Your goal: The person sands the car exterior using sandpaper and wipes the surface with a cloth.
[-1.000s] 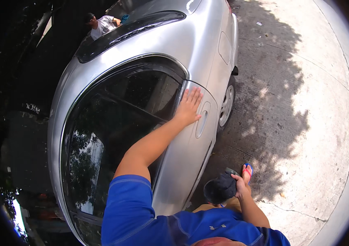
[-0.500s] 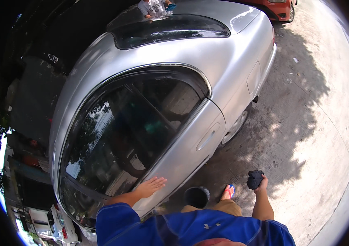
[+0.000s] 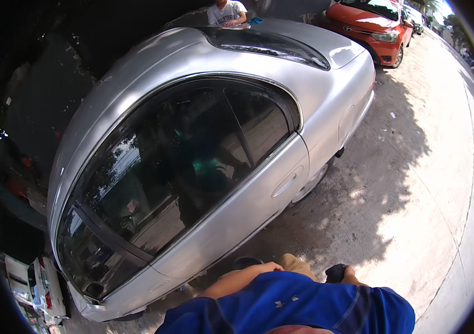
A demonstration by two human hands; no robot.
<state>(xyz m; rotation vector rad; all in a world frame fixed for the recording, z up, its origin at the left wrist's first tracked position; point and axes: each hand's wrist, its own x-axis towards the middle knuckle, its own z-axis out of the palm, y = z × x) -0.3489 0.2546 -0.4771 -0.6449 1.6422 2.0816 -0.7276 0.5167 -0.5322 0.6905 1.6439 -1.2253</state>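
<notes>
A bundled dark cloth [image 3: 335,273] is gripped in my right hand [image 3: 350,276], held low at my right side over the pavement. Bent across the front of my blue shirt, my left arm brings the left hand [image 3: 271,267] near my waist; its fingers are hidden, so their pose is unclear. Just beyond that forearm the rim of a dark bucket [image 3: 247,261] shows, mostly covered. Along my left and front stands a silver car [image 3: 237,211] with dark side windows [image 3: 159,167], which neither hand touches.
Across the car a person in a light grey shirt [image 3: 227,12] rests a hand by its rear, near a teal cloth [image 3: 255,20]. A red car [image 3: 368,28] is parked beyond. White vehicles [image 3: 47,292] stand at far left. Concrete pavement [image 3: 409,211] runs along the right.
My left hand has left the car door and drawn in to my waist. My right hand, with the cloth, has come closer to my body. The view has shifted, showing more of the red car.
</notes>
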